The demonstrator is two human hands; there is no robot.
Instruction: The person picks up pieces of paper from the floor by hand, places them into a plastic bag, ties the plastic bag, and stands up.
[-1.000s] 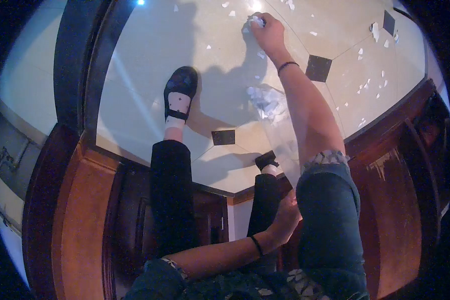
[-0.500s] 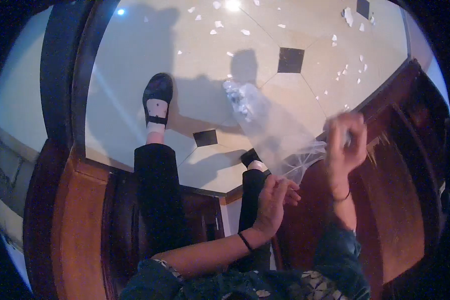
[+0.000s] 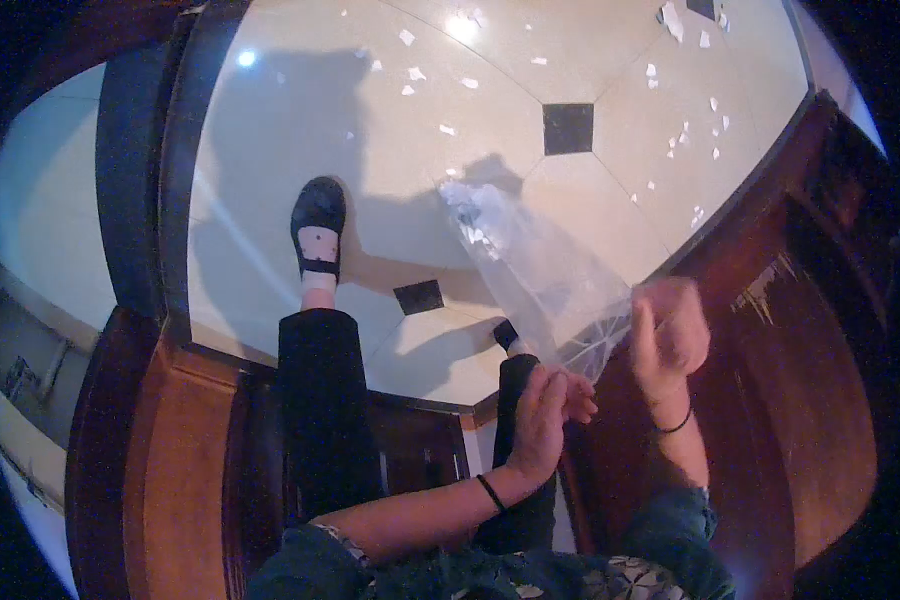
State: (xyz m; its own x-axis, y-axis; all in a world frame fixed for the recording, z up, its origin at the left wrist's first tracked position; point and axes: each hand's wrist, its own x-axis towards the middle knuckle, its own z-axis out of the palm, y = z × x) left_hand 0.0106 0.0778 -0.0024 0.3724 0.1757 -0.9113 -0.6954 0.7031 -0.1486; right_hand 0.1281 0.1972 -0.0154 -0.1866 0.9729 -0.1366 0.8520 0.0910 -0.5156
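A clear plastic bag (image 3: 545, 265) slants up from the floor to my hands, with white scraps (image 3: 475, 215) gathered at its far end. Its mouth lies near my left hand (image 3: 545, 415), whose fingers are curled closed at the near edge of the plastic. My right hand (image 3: 673, 335) is by the opposite edge of the mouth, its fingers folded in and blurred. Whether that hand grips the bag or a small thing is hidden. Both wrists wear a thin dark band.
White scraps (image 3: 415, 74) are scattered over the pale tiled floor (image 3: 590, 220), with a larger piece (image 3: 672, 22) at the far right. My foot in a dark shoe (image 3: 319, 205) stands left of the bag. Dark red-brown wood (image 3: 810, 400) borders the right side, and more wood (image 3: 185, 430) the left.
My right hand has come down slightly left, and its fingers have folded in. My left hand stays by the bag's mouth. The view has shifted, so the floor appears lower.
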